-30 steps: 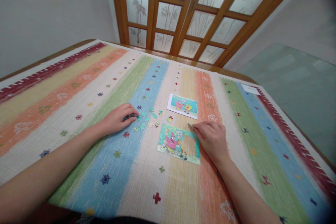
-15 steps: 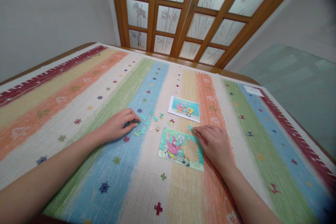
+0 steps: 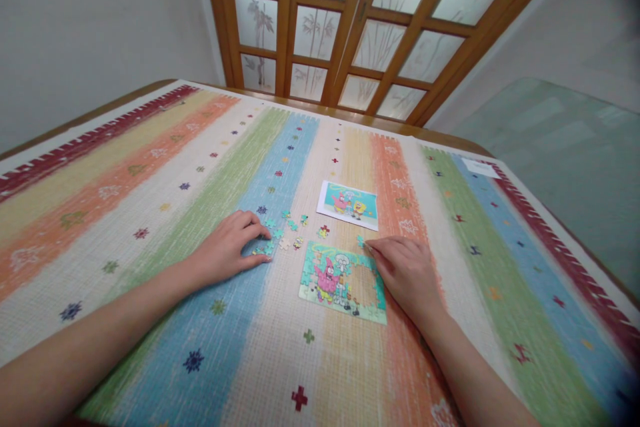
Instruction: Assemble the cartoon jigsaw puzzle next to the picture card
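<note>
Now I've spread my left hand [image 3: 229, 248] wider, loose pieces [image 3: 277, 239] within grasp, my right hand [image 3: 406, 269] pinching a turquoise piece [image 3: 361, 241] beside the puzzle [image 3: 327, 279].

You're in what looks like a home: multicoloured striped fabric cloth [image 3: 280, 340] over your brown wooden surface [image 3: 150, 90], brown wood-framed doors [image 3: 317, 32] with plant-patterned frosted glass, plain pale walls [image 3: 100, 20].

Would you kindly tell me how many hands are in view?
2: the left hand is at the loose pieces; the right hand, pinching a turquoise piece, is by the puzzle.
</note>
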Motion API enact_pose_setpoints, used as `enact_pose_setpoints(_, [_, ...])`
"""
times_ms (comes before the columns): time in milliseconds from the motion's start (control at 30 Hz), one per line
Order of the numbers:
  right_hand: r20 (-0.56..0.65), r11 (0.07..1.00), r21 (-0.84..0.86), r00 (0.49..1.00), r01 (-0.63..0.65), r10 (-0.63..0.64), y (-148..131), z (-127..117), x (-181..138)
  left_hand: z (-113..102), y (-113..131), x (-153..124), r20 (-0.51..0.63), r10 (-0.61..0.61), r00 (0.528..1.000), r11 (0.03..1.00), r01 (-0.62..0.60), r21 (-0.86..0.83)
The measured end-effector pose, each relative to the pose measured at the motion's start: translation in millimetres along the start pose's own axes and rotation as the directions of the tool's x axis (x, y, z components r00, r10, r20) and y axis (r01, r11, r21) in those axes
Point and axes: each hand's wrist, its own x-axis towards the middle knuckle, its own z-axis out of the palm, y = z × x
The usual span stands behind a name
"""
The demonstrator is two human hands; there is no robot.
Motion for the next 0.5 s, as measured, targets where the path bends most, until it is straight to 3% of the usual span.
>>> enact_pose_setpoints(233, [0.002, 1.0, 0.002, 1.0, -0.003, 0.003, -2, -1, 1, 4, 8, 2, -0.024, 0.027, 0.999, 0.997, -0.025, 0.075])
enact_pose_setpoints(367, [-0.013, 1.0, 0.016, 1.0, 0.003, -0.003, -4, -2, 1, 10, 7, 3, -0.032, 0.195, 0.98, 0.944, -0.179, 0.277])
enact_pose_setpoints(500, [-0.013, 1.0, 0.01, 1.0, -0.007, 0.007, -4, -2, 2, 13, 5, 7, -0.048, 0.39, 0.92, 0.831, -0.329, 0.448])
